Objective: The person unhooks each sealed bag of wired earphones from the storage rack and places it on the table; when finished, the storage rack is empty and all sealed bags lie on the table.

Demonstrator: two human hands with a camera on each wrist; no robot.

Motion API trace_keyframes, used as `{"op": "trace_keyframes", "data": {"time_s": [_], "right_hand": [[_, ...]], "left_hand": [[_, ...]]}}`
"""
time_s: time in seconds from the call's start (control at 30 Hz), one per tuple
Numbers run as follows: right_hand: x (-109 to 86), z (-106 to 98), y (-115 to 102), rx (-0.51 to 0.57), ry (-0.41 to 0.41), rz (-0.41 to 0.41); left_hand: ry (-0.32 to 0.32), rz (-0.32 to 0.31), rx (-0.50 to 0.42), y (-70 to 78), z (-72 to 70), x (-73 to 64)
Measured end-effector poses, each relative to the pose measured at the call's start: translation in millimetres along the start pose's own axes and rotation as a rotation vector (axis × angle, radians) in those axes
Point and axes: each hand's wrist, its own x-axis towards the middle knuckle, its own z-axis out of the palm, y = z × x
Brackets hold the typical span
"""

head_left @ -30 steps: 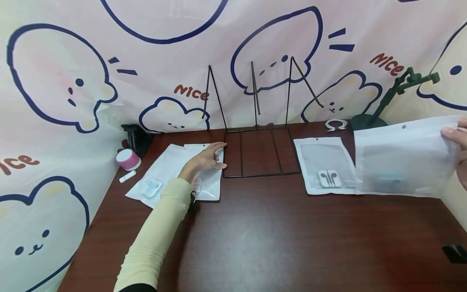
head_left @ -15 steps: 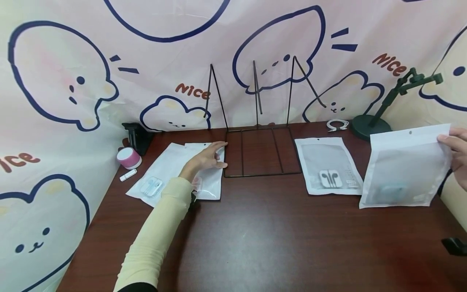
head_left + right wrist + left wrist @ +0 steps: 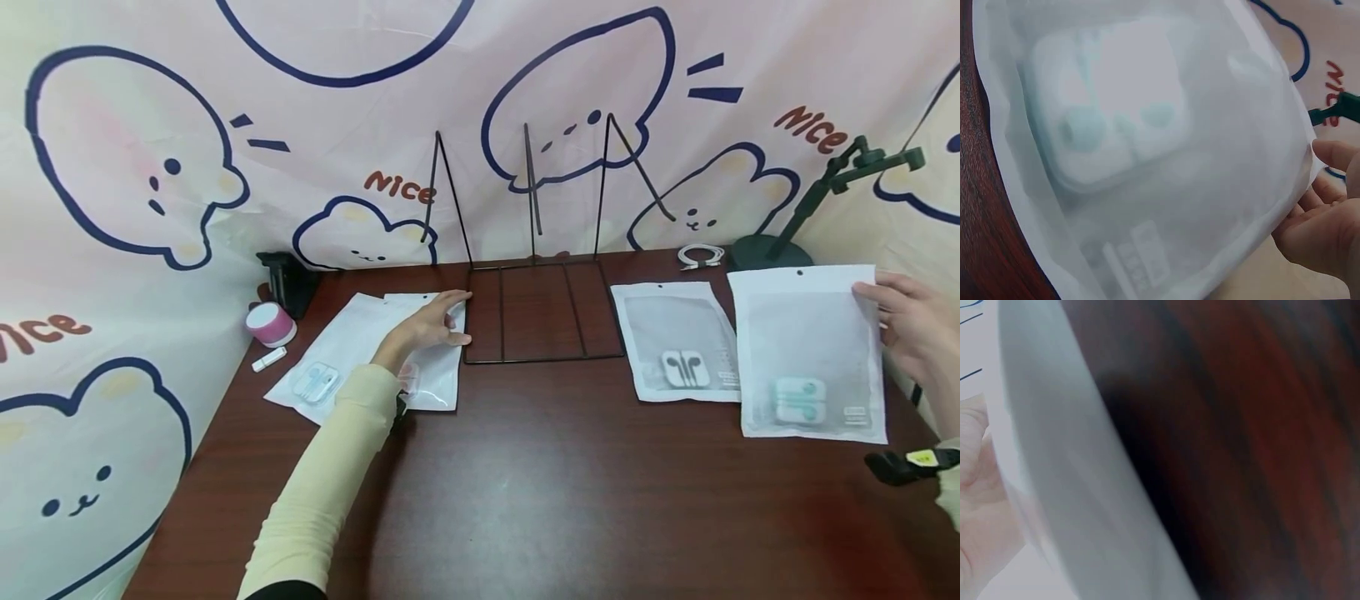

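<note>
In the head view, my right hand [image 3: 911, 321] pinches the upper right edge of a white zip bag [image 3: 806, 350]. A pale case with mint-green earphones [image 3: 800, 401] shows through its frosted front. The right wrist view has the bag [image 3: 1229, 144] up close, thumb and fingers at its edge. My left hand [image 3: 427, 327] reaches over white bags [image 3: 360, 321] to the left side of a black wire rack [image 3: 543, 360], thumb and index finger spread apart at its wire. A bag [image 3: 1072, 456] partly covers the left hand [image 3: 982, 506] in the left wrist view.
Another bag with white earphones [image 3: 675, 312] lies right of the rack. At the back right are a coiled white cable [image 3: 700, 256] and a green stand [image 3: 787, 225]. A pink-and-white jar [image 3: 271, 324], a small white stick [image 3: 269, 359] and a black holder [image 3: 288, 283] stand left.
My right hand has moved left and lower with its bag, which now hangs straighter and faces the head camera, its earphones plainly visible. The left hand stays at the rack.
</note>
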Motion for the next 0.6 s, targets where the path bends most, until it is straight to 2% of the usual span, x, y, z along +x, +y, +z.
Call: {"op": "trace_keyframes", "data": {"time_s": [0.1,0.3,0.6], "right_hand": [[6.2,3.7,6.6,-0.088,0.021,0.024],[15.0,8.4,18.5,-0.185,0.026,0.076],[23.7,16.6,24.1,-0.232,-0.011,0.098]], "left_hand": [[0.003,0.001,-0.003,-1.3,0.5,0.4],[-0.003,-0.001,0.001,0.5,-0.2,-1.0],[-0.002,0.003,0.009,0.8,-0.2,0.0]]}}
